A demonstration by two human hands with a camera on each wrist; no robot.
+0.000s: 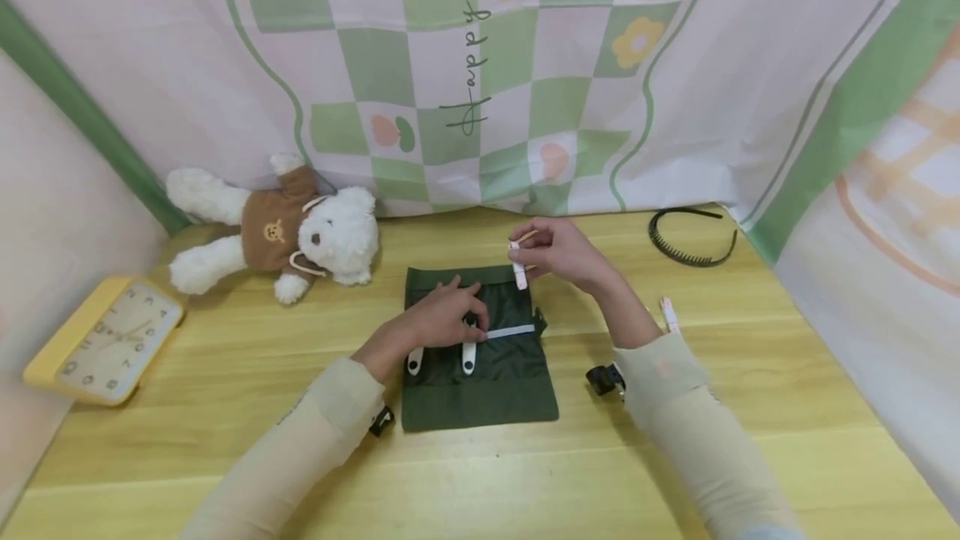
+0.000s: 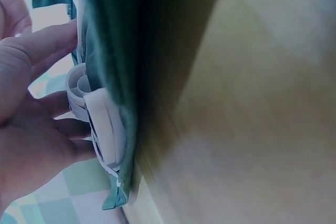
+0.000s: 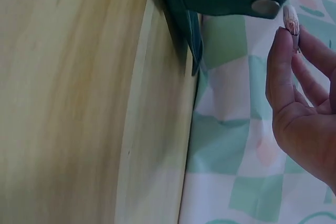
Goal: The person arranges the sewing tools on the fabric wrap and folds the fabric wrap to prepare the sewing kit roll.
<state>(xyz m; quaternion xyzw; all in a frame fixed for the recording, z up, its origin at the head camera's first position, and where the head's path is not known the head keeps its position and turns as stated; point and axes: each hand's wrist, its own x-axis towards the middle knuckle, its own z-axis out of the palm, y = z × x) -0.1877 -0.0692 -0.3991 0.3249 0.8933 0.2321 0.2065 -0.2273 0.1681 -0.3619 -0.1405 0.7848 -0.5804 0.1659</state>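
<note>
A dark green fabric roll-up case (image 1: 480,411) lies unfolded on the table, with a white elastic strap (image 1: 512,331) across it. Two slim white pieces with black dots, one at the left (image 1: 415,362) and one nearer the middle (image 1: 468,358), sit under the strap. My left hand (image 1: 446,315) is over the case, thumb and forefinger pinching the strap beside the middle piece; its other fingers touch the case. Above the case's far right corner, my right hand (image 1: 558,252) pinches a slim pink-and-white stick (image 1: 518,267) between thumb and fingertips. The stick's exact kind is unclear.
Another pink-and-white stick (image 1: 669,315) lies right of the case, partly behind my right sleeve. A black toothed headband (image 1: 686,257) is at the back right. To the left are a white plush bear (image 1: 337,236) and a yellow clock (image 1: 112,340). A patterned curtain (image 1: 480,65) hangs behind.
</note>
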